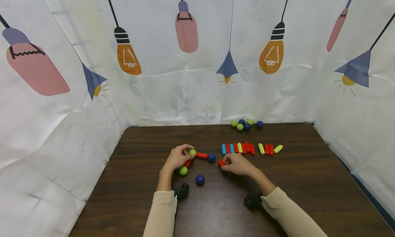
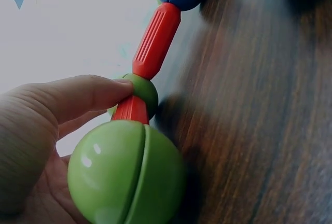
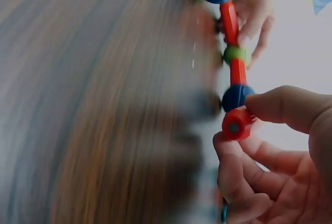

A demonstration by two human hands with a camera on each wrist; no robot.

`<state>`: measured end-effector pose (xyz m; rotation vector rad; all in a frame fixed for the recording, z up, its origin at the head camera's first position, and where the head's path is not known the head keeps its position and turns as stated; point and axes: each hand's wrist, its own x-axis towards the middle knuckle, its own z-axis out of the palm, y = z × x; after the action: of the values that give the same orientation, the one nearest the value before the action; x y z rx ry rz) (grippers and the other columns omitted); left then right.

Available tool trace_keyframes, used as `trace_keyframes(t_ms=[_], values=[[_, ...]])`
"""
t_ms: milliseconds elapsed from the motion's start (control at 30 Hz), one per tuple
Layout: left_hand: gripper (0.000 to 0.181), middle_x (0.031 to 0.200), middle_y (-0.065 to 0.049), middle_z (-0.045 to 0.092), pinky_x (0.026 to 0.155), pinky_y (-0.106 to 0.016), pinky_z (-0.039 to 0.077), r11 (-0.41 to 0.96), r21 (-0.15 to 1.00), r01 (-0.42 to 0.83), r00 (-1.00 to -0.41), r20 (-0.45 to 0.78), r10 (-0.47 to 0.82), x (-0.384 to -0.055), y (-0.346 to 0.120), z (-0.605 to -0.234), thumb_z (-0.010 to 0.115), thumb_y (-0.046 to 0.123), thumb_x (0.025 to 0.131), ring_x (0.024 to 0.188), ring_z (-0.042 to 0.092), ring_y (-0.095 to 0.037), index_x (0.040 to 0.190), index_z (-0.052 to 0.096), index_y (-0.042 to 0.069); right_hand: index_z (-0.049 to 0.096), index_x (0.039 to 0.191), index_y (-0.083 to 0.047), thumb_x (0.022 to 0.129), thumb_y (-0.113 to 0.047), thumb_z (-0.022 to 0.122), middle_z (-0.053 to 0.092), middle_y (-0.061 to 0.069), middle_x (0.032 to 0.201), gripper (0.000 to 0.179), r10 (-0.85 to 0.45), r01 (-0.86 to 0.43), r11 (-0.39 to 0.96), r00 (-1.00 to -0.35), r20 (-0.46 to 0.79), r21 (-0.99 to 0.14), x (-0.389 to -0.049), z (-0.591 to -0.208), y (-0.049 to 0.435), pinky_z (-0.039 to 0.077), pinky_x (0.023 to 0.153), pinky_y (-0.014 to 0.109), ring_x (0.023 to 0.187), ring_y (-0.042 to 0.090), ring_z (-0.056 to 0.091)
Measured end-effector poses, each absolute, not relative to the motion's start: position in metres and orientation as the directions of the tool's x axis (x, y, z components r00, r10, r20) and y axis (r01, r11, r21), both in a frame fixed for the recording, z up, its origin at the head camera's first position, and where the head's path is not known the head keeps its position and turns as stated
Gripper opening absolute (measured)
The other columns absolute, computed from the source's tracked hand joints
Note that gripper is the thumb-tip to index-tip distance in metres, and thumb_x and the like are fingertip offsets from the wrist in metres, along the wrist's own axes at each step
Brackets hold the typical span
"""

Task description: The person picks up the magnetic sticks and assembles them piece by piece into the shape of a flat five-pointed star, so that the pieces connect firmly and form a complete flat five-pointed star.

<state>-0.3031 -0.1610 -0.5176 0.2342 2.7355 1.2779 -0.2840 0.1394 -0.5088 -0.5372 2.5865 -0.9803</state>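
Note:
My left hand (image 1: 176, 158) pinches a green ball (image 2: 145, 93) at the corner of a joined chain. From that ball one red rod (image 1: 202, 155) runs right to a blue ball (image 1: 211, 157). A second red rod (image 2: 132, 110) comes toward me to another green ball (image 1: 183, 170). Between thumb and fingers, my right hand (image 1: 239, 165) holds a separate red rod (image 3: 237, 124), its round end facing the right wrist camera. In the head view this rod is a little right of the chain's blue ball, apart from it.
A loose blue ball (image 1: 200, 180) lies in front of the chain. Behind my right hand is a row of red, blue and yellow rods (image 1: 240, 147), with more rods (image 1: 269, 149) to its right. Several green and blue balls (image 1: 247, 126) sit at the table's (image 1: 308, 182) back edge.

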Motion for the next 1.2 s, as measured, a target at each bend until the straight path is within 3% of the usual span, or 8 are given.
trace_keyframes(t_ms=[500,900,1033,1200], values=[[0.027,0.082,-0.003,0.066,0.065,-0.033,0.044,0.634,0.769,0.086,-0.985,-0.031,0.171,-0.304,-0.162,-0.518,0.076,0.022,0.092,0.067,0.056,-0.018,0.119,0.072,0.022,0.068,0.076,-0.014,0.091,-0.03,0.073,0.057,-0.004,0.067,0.022,-0.276,-0.027,0.735,-0.925,-0.262,-0.678,-0.285,-0.516,0.105,0.038,0.056,0.026,0.06,0.013,0.051],[0.027,0.082,-0.003,0.065,0.065,-0.032,0.044,0.634,0.771,0.059,-0.988,-0.044,0.145,-0.304,-0.165,-0.52,0.076,0.023,0.091,0.067,0.055,-0.018,0.119,0.072,0.022,0.061,0.092,-0.014,0.093,-0.035,0.075,0.057,0.0,0.072,0.025,-0.292,-0.064,0.707,-0.934,-0.208,-0.704,-0.278,-0.51,0.105,0.041,0.059,0.029,0.064,0.016,0.053],[0.027,0.082,-0.003,0.064,0.065,-0.032,0.044,0.633,0.771,0.061,-0.989,-0.037,0.14,-0.303,-0.164,-0.52,0.077,0.023,0.091,0.067,0.055,-0.018,0.117,0.072,0.023,0.062,0.096,-0.015,0.096,-0.033,0.072,0.06,-0.003,0.074,0.02,-0.469,-0.219,0.639,-0.87,-0.148,-0.737,-0.27,-0.506,0.105,0.044,0.061,0.028,0.064,0.012,0.055],[0.026,0.081,-0.003,0.064,0.065,-0.032,0.044,0.639,0.767,0.061,-0.991,-0.03,0.131,-0.304,-0.163,-0.519,0.077,0.023,0.09,0.068,0.056,-0.018,0.116,0.072,0.022,0.064,0.112,-0.013,0.097,-0.029,0.071,0.064,-0.006,0.081,0.023,-0.746,-0.379,0.47,-0.653,-0.129,-0.797,-0.253,-0.506,0.099,0.046,0.064,0.022,0.065,0.004,0.056]])
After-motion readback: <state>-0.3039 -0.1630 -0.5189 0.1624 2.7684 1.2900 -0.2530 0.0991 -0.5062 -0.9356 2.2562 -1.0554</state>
